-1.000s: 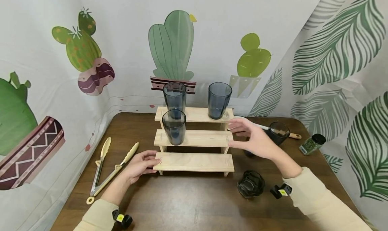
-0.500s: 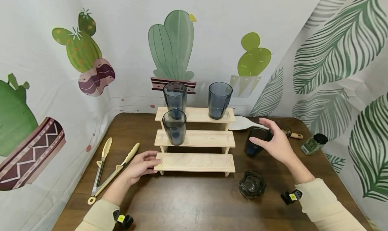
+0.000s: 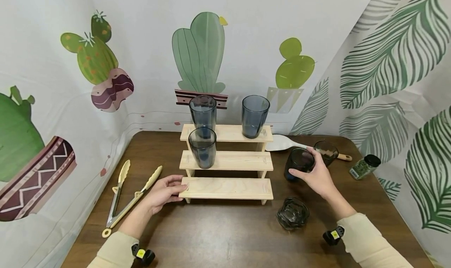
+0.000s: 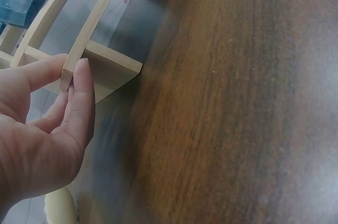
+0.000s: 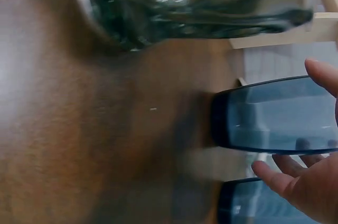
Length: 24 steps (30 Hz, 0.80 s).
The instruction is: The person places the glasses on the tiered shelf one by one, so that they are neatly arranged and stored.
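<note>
My left hand point(image 3: 163, 193) pinches the left end of the lowest board of a three-step wooden display stand point(image 3: 225, 186); the left wrist view shows thumb and fingers on either side of that board point(image 4: 87, 34). My right hand point(image 3: 318, 176) is round a dark blue drinking glass point(image 3: 297, 166) standing on the table right of the stand. In the right wrist view the thumb lies along one side of this glass point(image 5: 274, 113), with fingertips at the other. Another dark glass point(image 3: 325, 152) stands just behind that hand.
Two blue glasses point(image 3: 255, 117) stand on the top step, and one glass point(image 3: 202, 148) on the middle step. A dark faceted glass bowl point(image 3: 293, 214), a white spatula point(image 3: 282, 142) and a green-filled jar point(image 3: 364, 167) lie rightward. Tongs point(image 3: 130, 201) lie at left.
My right hand has moved from beside the stand's upper steps rightward to the blue glass on the table, and its fingers have closed in round it. My left hand stays on the lowest board.
</note>
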{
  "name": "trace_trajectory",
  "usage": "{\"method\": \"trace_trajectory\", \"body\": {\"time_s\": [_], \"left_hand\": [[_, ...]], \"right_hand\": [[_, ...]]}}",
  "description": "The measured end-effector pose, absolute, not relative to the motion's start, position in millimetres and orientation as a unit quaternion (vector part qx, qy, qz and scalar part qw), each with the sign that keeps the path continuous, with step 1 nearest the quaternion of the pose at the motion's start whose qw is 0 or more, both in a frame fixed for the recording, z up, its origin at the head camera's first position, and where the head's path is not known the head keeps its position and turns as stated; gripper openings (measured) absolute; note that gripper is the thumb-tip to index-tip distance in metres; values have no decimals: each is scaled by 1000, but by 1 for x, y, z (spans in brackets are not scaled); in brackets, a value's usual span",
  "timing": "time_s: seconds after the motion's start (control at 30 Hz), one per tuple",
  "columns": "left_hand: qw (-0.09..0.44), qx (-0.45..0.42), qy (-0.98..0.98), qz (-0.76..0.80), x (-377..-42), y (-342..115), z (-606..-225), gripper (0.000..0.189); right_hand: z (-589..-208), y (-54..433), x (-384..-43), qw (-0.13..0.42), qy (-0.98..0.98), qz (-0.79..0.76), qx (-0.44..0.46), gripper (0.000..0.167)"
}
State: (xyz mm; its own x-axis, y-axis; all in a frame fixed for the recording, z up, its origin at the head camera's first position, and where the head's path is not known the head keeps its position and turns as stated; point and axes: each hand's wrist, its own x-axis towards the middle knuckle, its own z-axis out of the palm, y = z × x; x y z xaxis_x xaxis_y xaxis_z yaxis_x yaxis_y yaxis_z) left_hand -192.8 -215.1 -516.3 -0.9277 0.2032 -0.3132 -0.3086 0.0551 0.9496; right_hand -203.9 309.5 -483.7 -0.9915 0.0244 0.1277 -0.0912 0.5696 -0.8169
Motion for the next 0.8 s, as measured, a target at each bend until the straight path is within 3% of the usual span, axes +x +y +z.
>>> {"method": "trace_trajectory", "body": {"time_s": [0.43,0.8], "left_hand": [[188,-32,700,688,-191,-212,-513,61],[186,-37,698,690,-191,-213,-514,61]], "right_hand": [[-516,315,-202,30,-882,470,-14,99],[-517,312,-207,35,-882,469,-11,95]]}}
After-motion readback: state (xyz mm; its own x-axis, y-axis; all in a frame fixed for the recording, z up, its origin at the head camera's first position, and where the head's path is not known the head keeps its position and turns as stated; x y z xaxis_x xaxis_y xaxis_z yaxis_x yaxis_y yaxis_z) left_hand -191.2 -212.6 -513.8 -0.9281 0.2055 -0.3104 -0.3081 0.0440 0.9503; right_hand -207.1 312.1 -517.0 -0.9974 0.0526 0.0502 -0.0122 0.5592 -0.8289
